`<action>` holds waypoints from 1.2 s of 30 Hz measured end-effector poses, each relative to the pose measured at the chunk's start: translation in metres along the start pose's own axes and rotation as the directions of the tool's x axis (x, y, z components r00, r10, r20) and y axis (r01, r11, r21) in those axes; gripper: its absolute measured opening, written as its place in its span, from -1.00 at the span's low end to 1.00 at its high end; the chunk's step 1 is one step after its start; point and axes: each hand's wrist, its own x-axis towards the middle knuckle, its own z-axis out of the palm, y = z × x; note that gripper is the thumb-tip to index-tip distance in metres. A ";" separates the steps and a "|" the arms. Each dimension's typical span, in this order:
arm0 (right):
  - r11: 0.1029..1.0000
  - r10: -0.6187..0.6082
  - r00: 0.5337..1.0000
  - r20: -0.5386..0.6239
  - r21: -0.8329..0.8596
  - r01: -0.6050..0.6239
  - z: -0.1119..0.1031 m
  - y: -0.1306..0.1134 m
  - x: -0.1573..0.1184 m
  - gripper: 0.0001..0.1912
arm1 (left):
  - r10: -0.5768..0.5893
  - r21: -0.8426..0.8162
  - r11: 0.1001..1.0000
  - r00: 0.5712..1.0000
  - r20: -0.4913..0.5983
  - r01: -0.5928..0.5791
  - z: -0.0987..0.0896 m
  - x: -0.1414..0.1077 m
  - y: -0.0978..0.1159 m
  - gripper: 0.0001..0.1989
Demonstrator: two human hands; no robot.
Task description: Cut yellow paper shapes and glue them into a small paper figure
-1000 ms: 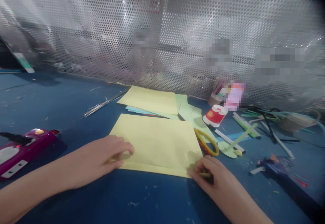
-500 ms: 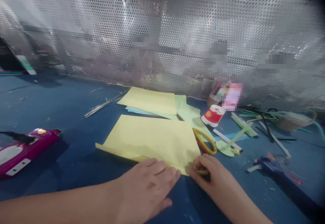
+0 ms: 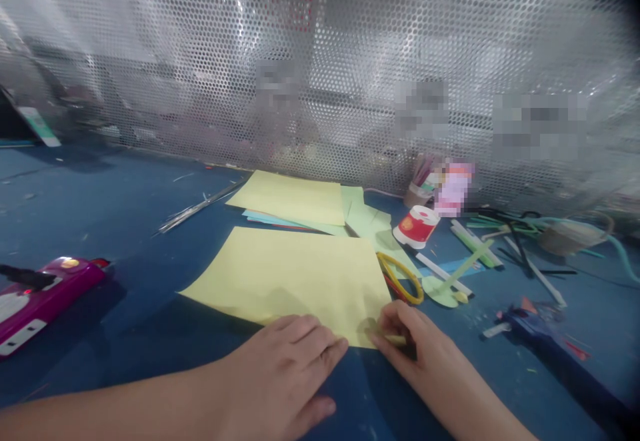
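Note:
A sheet of yellow paper (image 3: 295,274) lies on the blue table, its left near corner lifted a little. My left hand (image 3: 295,361) rests along the near edge of this sheet, fingers extended together and thumb apart. At the sheet's right near corner, my right hand (image 3: 415,341) pinches the edge between thumb and fingers. A small rolled or folded bit of yellow shows inside the curl of that hand. Just past the right hand are scissors with yellow handles (image 3: 407,281), partly beside the paper.
Behind lies another yellow sheet (image 3: 290,194) over blue and green papers. Thin wires (image 3: 195,211) are to its left. A purple power strip (image 3: 55,294) sits at left. Right are a red-and-white paper cup (image 3: 417,226), green paper pieces (image 3: 443,291) and a blue glue gun (image 3: 545,344). A perforated screen stands behind.
The sheet's left near edge, curled up before, now lies flatter, with its corner farther left. My left hand has shifted slightly left; the right hand keeps its pinch. The view has shifted a little.

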 end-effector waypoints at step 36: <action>0.778 -0.549 0.831 -0.094 -0.422 0.466 -0.043 0.000 -0.018 -0.91 | 0.013 -0.017 1.000 1.000 0.001 -0.013 0.000 -0.005 0.002 -0.53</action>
